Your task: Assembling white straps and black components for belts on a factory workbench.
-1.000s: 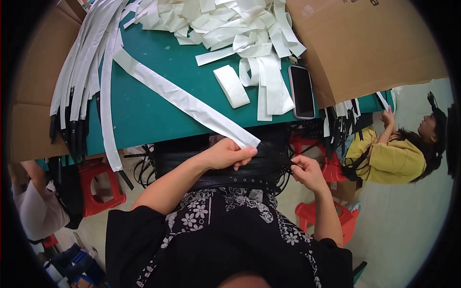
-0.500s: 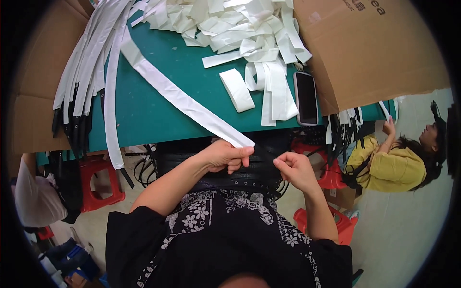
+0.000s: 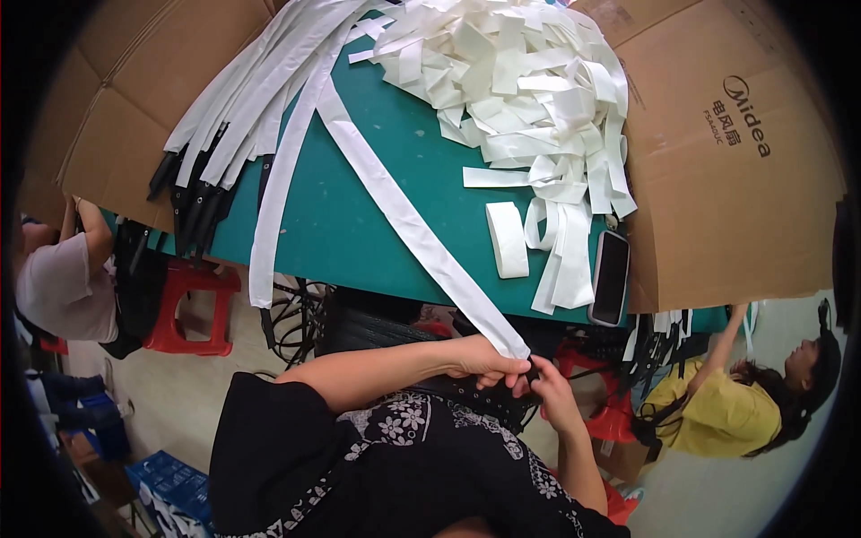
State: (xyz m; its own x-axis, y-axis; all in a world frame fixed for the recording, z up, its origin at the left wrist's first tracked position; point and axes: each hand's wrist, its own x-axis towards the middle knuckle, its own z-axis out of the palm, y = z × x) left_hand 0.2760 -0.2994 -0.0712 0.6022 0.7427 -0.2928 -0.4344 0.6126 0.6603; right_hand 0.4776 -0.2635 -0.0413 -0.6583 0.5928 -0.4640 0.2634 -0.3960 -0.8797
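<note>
My left hand (image 3: 493, 366) pinches the lower end of a long white strip (image 3: 408, 220) between thumb and curled fingers, just past the near edge of the green table (image 3: 395, 255). The strip runs slantwise up across the tabletop to the far left, where it meets the bundle; a short dark tip (image 3: 533, 366) shows at my end. My right hand (image 3: 552, 386) is right beside it, fingers bent in toward that tip, but I cannot tell whether they are pinching it.

The carton (image 3: 708, 211) at my right carries bold dark print on its side: a round emblem and a large word in Latin letters, with smaller characters and a code line, all slanting downward. Fainter marks sit near its upper corner. I cannot see into it. Another carton (image 3: 134, 90) stands at my left, its brown panels behind a bundle of white-covered black straps (image 3: 260, 99). On the floor at lower left is a blue package (image 3: 170, 489) with pale lettering too small to read.

Across the table spreads a heap of loose white pieces (image 3: 529, 90). Nearer me lie a folded white band (image 3: 508, 239) and, beside the right carton, a dark-screened phone (image 3: 611, 278).
</note>
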